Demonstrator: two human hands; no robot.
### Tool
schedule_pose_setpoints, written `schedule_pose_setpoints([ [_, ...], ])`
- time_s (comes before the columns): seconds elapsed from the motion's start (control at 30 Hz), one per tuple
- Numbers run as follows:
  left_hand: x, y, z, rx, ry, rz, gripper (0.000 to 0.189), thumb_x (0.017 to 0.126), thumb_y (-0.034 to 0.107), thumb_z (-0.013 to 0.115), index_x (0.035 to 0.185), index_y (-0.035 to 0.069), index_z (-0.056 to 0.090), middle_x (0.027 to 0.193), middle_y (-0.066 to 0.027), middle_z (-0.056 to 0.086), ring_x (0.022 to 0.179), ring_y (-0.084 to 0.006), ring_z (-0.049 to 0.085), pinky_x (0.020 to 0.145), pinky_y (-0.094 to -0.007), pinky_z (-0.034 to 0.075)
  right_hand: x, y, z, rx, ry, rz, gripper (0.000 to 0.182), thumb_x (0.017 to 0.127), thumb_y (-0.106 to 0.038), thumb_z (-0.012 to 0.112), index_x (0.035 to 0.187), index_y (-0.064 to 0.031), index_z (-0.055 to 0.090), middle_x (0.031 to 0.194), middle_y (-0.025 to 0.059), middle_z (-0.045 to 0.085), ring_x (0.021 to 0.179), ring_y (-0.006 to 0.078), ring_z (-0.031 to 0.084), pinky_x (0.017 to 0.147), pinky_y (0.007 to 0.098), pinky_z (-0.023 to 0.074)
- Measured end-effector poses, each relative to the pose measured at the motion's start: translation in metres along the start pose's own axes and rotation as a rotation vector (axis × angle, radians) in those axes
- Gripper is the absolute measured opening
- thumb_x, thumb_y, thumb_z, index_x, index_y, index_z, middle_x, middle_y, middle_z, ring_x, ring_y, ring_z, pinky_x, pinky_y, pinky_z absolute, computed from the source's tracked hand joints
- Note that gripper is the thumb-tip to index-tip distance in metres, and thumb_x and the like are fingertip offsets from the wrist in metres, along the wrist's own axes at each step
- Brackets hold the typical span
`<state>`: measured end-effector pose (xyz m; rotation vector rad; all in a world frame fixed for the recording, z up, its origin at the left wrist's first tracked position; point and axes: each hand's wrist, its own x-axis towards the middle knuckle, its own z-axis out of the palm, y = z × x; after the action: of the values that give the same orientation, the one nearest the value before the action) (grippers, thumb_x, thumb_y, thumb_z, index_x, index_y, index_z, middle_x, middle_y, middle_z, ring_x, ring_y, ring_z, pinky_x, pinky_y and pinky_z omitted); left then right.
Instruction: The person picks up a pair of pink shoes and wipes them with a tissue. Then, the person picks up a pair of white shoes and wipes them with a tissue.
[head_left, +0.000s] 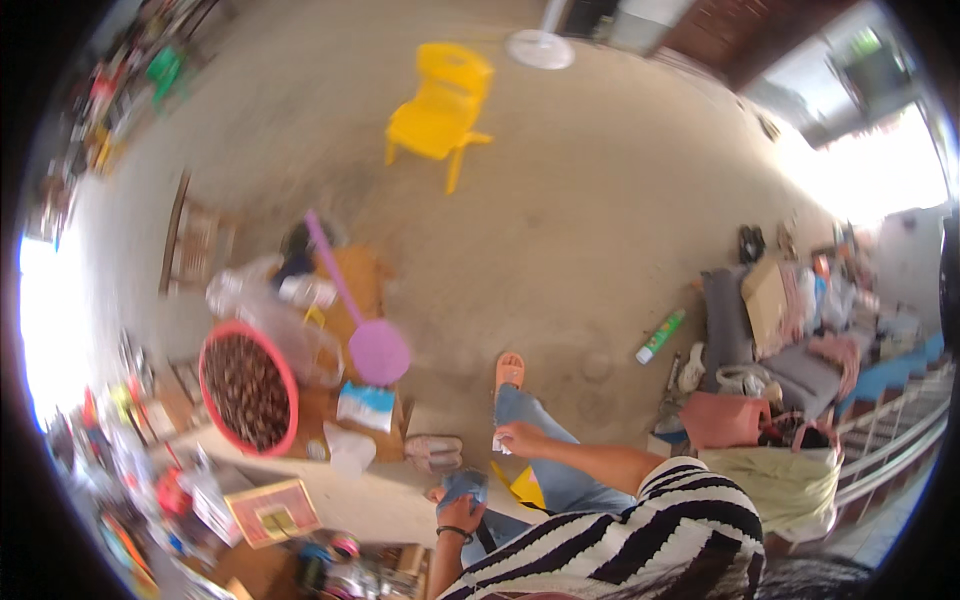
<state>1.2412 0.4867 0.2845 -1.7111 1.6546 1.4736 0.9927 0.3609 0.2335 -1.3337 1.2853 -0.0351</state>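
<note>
My left hand (461, 515), with a dark band at its wrist, grips bunched blue cloth (465, 486) low in front of me. Whether this cloth is separate from my jeans cannot be told. My right hand (517, 439) is closed around a small white item (500, 442), perhaps paper or tissue, over the thigh of my jeans (555, 431). A yellow item (529, 487) shows between my legs, partly hidden. One foot in an orange slipper (510, 369) is on the floor.
On the left, a wooden table (352, 262) bears a red basin (292, 405) of brown pieces and a purple fly swatter (380, 352). A yellow chair (439, 127) stands ahead. At right are a green spray can (660, 337), a pink bag (724, 420) and grey cushions (727, 315).
</note>
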Motion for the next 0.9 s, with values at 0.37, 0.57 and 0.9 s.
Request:
schedule_pose_setpoints([
  [0.37,0.118,0.497,-0.193,-0.194,0.236,0.951,0.020,0.088,0.015,0.066,0.104,0.003,0.064,0.100,-0.0146,0.066,0.092,-0.0332,0.064,0.078,-0.0393,0.052,-0.146,0.012,-0.319,0.533,0.698,-0.094,0.026,0.095,-0.024,0.059,0.111,-0.0045,0.066,0.093,0.0200,0.069,0.080,0.0271,0.066,0.075,0.0373,0.0519],
  [0.57,0.220,0.587,-0.228,0.224,0.136,0.859,0.015,0.087,0.018,0.067,0.099,0.008,0.067,0.091,-0.0104,0.069,0.085,-0.0285,0.067,0.075,-0.0386,0.053,-0.183,0.096,-0.489,0.560,0.906,0.078,0.027,0.095,-0.030,0.062,0.104,-0.0047,0.068,0.087,0.0194,0.069,0.077,0.0292,0.067,0.069,0.0394,0.0509],
  [0.9,0.391,1.067,-0.250,0.634,0.135,1.146,0.021,0.089,0.025,0.066,0.104,0.009,0.067,0.094,-0.0118,0.069,0.090,-0.0334,0.065,0.074,-0.0446,0.053,-0.263,0.263,-0.729,0.531,1.217,0.598,0.047,0.091,-0.052,0.062,0.093,-0.0065,0.071,0.081,0.0204,0.068,0.077,0.0398,0.065,0.067,0.0459,0.0496],
])
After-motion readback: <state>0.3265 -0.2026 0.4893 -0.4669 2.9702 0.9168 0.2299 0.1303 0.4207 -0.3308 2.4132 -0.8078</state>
